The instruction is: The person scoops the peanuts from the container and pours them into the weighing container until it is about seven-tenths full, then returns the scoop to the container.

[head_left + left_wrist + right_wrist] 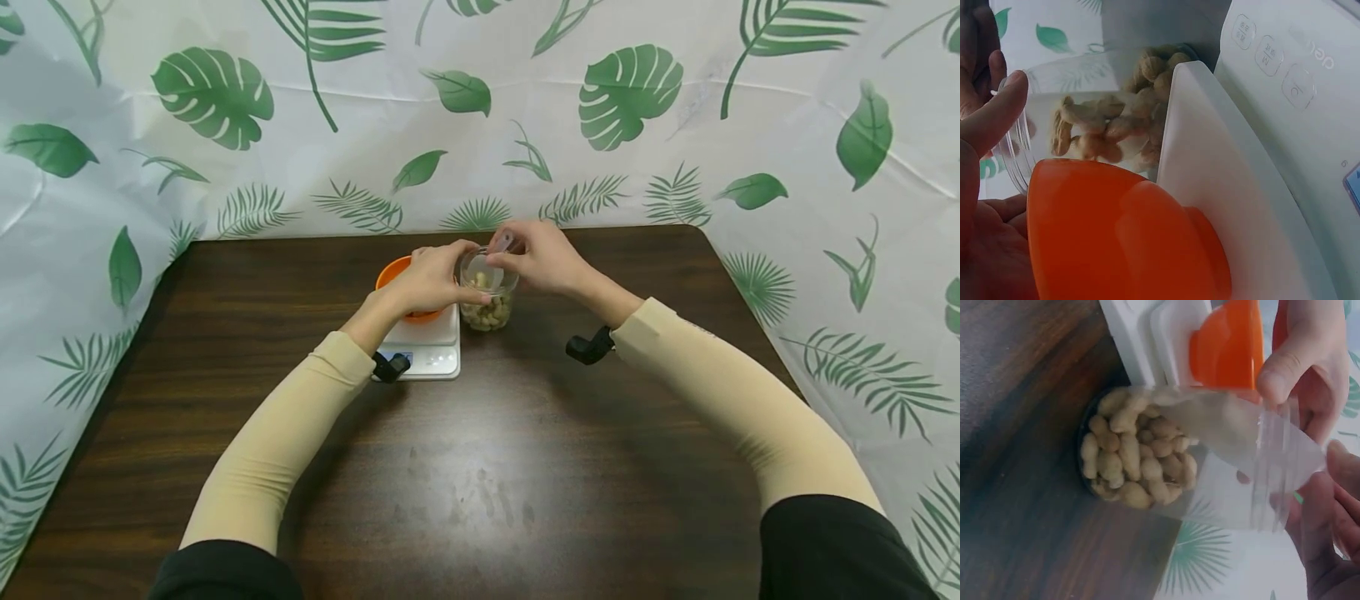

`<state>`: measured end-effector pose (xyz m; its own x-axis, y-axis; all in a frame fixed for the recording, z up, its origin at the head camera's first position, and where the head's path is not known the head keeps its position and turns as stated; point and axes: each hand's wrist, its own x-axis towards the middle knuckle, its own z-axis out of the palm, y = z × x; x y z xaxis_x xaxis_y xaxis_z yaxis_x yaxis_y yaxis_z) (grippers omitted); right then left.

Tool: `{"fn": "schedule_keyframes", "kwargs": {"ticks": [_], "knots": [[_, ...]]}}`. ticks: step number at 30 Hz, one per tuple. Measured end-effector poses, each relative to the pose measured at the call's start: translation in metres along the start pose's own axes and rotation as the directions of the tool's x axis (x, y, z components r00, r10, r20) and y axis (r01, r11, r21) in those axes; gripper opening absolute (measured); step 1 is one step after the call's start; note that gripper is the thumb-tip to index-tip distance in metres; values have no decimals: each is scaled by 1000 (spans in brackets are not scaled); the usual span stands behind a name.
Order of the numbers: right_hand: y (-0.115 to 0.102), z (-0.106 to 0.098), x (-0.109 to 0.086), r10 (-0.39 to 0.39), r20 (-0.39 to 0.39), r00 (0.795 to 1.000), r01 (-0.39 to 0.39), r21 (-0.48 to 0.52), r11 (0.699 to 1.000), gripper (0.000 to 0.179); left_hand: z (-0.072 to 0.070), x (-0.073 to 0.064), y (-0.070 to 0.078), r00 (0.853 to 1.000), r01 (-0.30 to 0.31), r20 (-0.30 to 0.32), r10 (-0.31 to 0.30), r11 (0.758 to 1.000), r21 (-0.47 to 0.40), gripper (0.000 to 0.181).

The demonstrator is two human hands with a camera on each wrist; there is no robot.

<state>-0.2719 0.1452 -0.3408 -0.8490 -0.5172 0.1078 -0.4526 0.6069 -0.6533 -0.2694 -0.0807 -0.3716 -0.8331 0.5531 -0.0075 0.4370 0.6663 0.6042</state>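
My left hand grips the rim of a clear plastic jar, thumb on the near side. Unshelled peanuts fill the jar's lower part. From the other side, my right hand pinches the handle of a translucent scoop, whose broad end reaches down inside the jar. In the right wrist view the scoop's tip lies close to the peanuts; whether any sit on it I cannot tell. Close to the left hand, and partly hidden under it, is an orange bowl.
The bowl stands on a white kitchen scale with buttons and a small display, just left of the jar. Dark wooden tabletop spreads around them. A leaf-patterned sheet hangs behind the table's back edge.
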Motion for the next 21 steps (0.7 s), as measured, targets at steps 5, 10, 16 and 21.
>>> {"fn": "schedule_keyframes", "kwargs": {"ticks": [5,10,16,21], "knots": [[4,-2,-7,110,-77,991,-98,150,984,23,0,0,0,1000,5,-14,-5,1000,-3,83],[14,-2,-12,146,-151,978,-98,291,952,26,0,0,2,1000,8,-19,-8,1000,5,82],[22,0,-19,189,-180,965,-95,432,897,29,0,1,1,1000,13,-20,-13,1000,16,84],[26,2,-22,218,-199,955,-86,518,851,28,-1,2,1,1000,9,-19,-9,1000,16,83]]}}
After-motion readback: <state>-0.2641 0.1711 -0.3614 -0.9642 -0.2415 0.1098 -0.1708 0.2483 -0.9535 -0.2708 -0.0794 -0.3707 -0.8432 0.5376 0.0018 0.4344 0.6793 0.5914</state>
